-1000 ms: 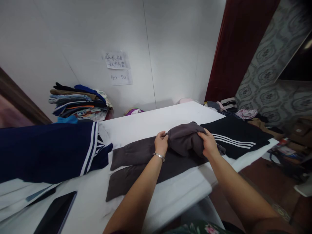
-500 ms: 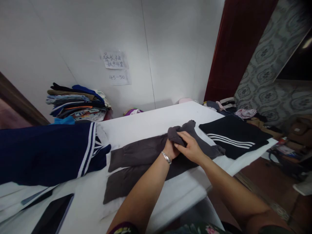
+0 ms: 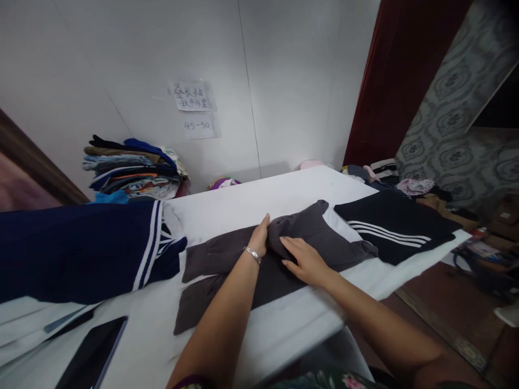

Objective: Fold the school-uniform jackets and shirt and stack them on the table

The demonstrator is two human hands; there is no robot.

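Observation:
A dark grey garment lies spread across the white table, its two long narrow parts pointing left and a curved, scooped edge at its right end. My left hand, with a silver bracelet at the wrist, stands on edge against a raised fold in the middle of it. The fingers look stretched out, partly hidden by the hand itself. On the other side of that fold, my right hand rests on the cloth with its fingers spread.
Left lies a navy garment with white stripes, near a dark phone-like slab. A black garment with white stripes lies right. Stacked clothes stand by the wall, below paper notes. More clothes sit at the far right.
The bunched grey cloth held between both hands has been let go and lies down on the garment. My left hand has moved left, and my right hand has lowered onto the cloth.

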